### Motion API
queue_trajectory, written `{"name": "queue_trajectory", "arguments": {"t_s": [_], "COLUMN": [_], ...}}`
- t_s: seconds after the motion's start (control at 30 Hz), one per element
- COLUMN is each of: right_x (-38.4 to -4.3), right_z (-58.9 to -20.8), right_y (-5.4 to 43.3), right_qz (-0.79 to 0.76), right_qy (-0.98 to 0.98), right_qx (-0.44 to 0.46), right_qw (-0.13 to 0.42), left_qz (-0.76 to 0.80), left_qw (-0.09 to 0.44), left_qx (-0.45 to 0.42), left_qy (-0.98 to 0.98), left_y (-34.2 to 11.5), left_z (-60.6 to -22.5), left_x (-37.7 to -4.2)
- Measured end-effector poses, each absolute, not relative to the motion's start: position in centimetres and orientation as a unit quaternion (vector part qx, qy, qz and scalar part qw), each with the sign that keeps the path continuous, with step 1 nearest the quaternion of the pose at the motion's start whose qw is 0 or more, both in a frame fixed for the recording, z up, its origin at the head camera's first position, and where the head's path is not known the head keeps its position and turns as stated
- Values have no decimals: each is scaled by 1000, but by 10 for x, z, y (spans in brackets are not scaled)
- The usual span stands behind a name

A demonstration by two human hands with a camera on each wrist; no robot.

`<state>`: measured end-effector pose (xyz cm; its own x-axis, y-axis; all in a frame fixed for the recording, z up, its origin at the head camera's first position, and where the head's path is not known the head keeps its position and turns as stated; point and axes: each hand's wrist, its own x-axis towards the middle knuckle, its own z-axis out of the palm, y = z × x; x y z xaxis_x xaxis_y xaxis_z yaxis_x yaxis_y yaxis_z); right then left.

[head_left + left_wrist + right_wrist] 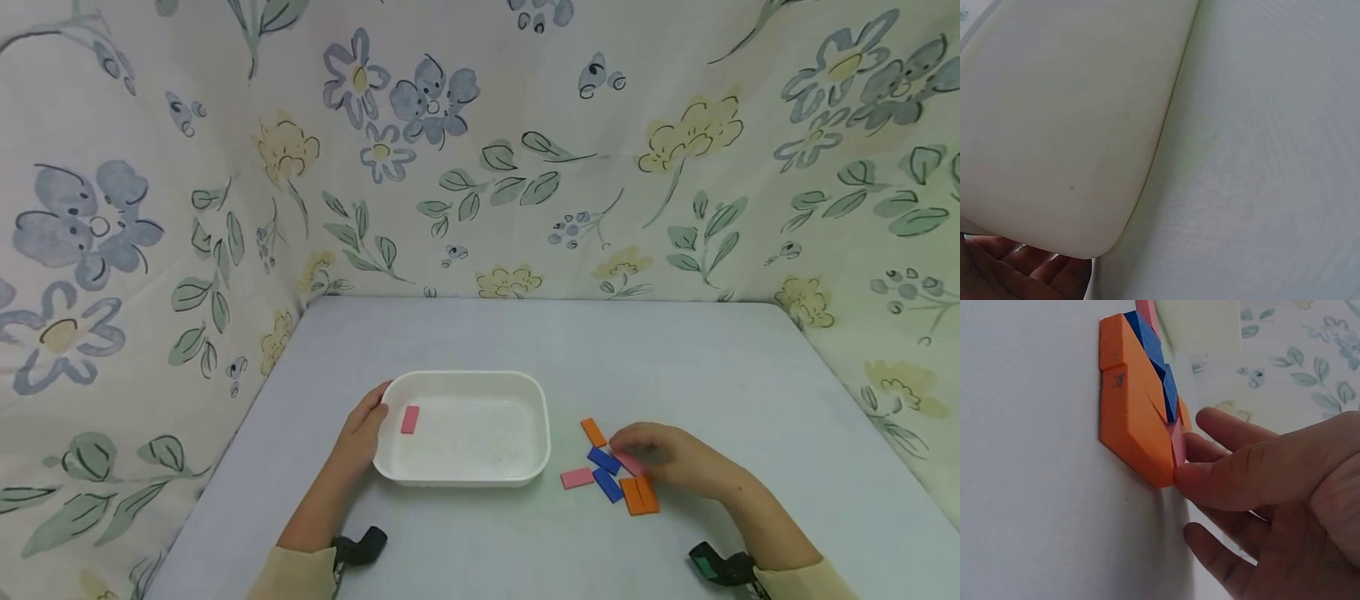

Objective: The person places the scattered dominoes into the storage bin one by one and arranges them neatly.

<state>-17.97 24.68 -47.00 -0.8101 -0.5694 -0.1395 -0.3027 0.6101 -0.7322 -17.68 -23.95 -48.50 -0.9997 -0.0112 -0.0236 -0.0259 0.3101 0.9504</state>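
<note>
At the left end of a white plastic tray point(472, 433), my left hand point(362, 432) grips the rim. The left wrist view shows curled fingers point(1029, 270) against the tray's near end. One pink block point(409, 420) lies inside the tray, toward its left. To the right of the tray, my right hand point(678, 460) pinches a pink block point(1177, 442) between thumb and fingertips, at the edge of a loose group of blocks. Beside it lie two orange blocks point(639, 496) side by side, blue blocks point(604, 461), another pink block point(577, 477) and a single orange block point(593, 432).
The pale table point(480, 542) carries the tray and blocks. Flower-patterned cloth point(480, 167) hangs behind the table and along both sides. Dark wrist-worn devices point(362, 547) sit at both sleeves.
</note>
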Motion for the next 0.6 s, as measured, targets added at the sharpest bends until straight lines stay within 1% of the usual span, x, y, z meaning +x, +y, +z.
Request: {"name": "queue_trajectory", "arguments": {"t_s": [0.17, 0.3, 0.6], "right_x": [-179, -179, -179], "right_z": [-468, -470, -474], "right_y": [250, 253, 251], "right_qz": [-369, -373, -360], "right_qy": [875, 872, 882], "right_qx": [-248, -251, -259], "right_qw": [194, 195, 161], "left_qz": [587, 586, 584], "left_qw": [11, 9, -6], "left_qx": [-22, -21, -4], "left_qy": [809, 810, 812], "left_y": [-239, -241, -241], "left_z": [-486, -494, -493], "left_x": [-177, -180, -178]}}
